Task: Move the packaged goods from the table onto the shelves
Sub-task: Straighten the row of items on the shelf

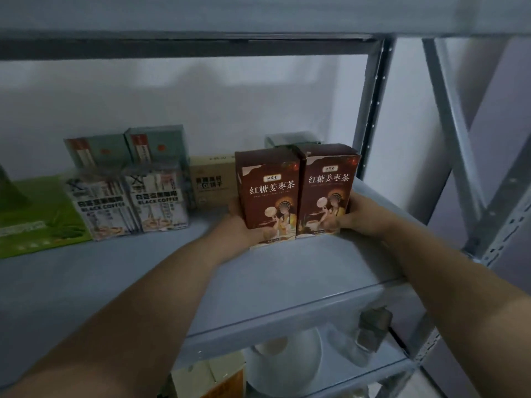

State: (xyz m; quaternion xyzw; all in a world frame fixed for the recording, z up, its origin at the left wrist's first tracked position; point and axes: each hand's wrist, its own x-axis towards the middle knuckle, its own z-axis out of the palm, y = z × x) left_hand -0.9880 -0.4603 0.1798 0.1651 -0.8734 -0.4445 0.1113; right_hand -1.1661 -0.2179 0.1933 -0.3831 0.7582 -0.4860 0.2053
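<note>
Clamped from the outer sides: left hand (240,222) curled round the left tea box (267,193), right hand (362,214) round the right tea box (329,188), pair touching, centre-right of frame at the shelf (287,271). Best slid back together, upright, before releasing.

The fingers of the left hand (244,222) are out of sight behind the left tea box (268,193), and those of the right hand (365,214) behind the right tea box (327,188). A grey-green box (287,139) behind them shows only its top. The green pack (37,222) is cut by the left edge. Small print on the coffee boxes (129,205) is smeared. The carton (212,377) below runs off the bottom.
</note>
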